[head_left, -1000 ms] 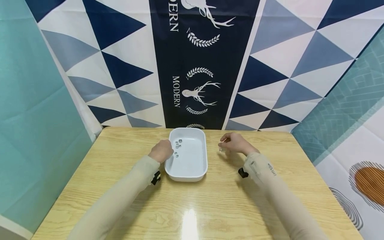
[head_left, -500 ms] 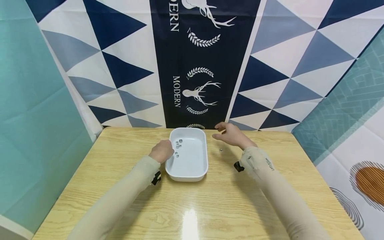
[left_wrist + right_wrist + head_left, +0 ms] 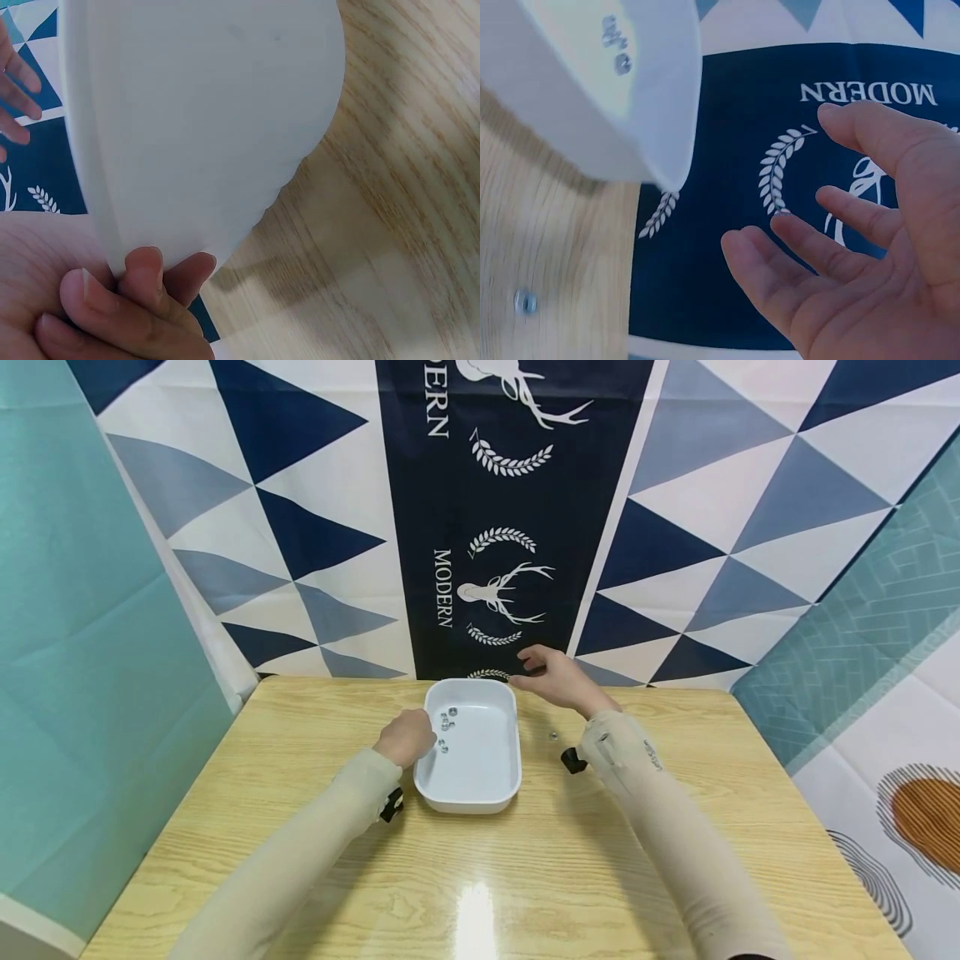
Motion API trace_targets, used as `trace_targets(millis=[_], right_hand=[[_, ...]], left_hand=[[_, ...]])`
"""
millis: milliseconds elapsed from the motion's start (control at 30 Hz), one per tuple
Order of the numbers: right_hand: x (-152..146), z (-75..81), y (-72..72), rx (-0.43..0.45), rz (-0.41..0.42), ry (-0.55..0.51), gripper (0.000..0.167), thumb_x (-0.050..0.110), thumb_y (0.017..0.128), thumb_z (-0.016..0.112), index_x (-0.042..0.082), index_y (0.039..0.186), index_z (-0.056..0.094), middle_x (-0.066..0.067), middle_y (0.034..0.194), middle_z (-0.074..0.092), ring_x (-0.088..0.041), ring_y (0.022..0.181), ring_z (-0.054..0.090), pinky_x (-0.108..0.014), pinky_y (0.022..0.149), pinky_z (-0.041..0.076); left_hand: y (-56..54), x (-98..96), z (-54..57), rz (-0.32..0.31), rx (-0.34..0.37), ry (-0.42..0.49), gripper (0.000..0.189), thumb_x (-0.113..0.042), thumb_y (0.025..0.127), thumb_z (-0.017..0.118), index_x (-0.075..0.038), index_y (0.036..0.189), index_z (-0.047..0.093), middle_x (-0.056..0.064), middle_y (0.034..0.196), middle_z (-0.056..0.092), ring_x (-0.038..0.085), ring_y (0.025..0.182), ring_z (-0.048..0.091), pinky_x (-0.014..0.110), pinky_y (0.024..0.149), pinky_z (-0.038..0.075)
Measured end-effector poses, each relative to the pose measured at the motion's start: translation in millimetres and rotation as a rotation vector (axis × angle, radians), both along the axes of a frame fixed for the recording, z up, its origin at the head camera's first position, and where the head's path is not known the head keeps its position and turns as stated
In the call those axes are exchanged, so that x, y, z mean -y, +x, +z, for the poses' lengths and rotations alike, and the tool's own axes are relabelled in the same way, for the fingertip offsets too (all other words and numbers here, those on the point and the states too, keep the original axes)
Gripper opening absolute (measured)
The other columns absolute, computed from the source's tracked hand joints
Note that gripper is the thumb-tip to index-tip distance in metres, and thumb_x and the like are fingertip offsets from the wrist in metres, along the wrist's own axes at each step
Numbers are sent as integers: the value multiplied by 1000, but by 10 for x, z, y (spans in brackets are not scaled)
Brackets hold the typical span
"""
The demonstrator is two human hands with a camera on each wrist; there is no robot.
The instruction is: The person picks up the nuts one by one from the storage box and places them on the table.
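A white rectangular tray (image 3: 474,768) stands on the table with several small shiny, clear or metallic pieces (image 3: 446,722) inside, near its left wall. My left hand (image 3: 406,737) grips the tray's left rim; in the left wrist view its fingertips (image 3: 144,262) press on the tray wall. My right hand (image 3: 558,679) is raised beside the tray's far right corner, fingers spread and lightly bent, with nothing in them. In the right wrist view the palm and parted fingers show apart from the tray. A single small shiny ring-like piece (image 3: 525,302) lies on the table right of the tray.
The wooden table (image 3: 360,893) ends at a patterned cloth wall (image 3: 517,527) just behind the tray. Teal cloth (image 3: 105,652) hangs at the left side. A black wrist device (image 3: 573,761) sits under the right sleeve.
My right hand has come away from the small shiny piece on the table, spread its fingers and moved up and left toward the tray's far right corner. The left hand stays at the rim.
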State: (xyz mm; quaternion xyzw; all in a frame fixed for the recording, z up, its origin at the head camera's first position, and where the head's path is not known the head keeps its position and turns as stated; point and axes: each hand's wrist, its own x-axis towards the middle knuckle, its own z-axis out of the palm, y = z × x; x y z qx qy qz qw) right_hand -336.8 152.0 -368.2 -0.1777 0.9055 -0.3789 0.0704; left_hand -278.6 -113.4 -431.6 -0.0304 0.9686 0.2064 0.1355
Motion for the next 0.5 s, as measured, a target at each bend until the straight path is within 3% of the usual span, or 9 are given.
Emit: trace_targets(millis=[233, 500], right_hand=[[135, -1, -59, 133, -38, -206, 68, 32, 96, 73, 5, 151, 44, -23, 142, 51, -36, 122, 61, -49, 102, 55], [286, -95, -117, 178, -60, -291, 66, 28, 96, 74, 6, 151, 44, -19, 136, 53, -42, 122, 62, -45, 98, 58]], left_hand=[[9, 11, -6, -3, -9, 7, 27, -12, 103, 53, 5, 119, 66, 10, 84, 66, 19, 69, 65, 25, 54, 50], [-16, 20, -18, -2, 0, 8, 26, -11, 103, 52, 5, 117, 67, 10, 83, 66, 18, 66, 64, 24, 51, 48]])
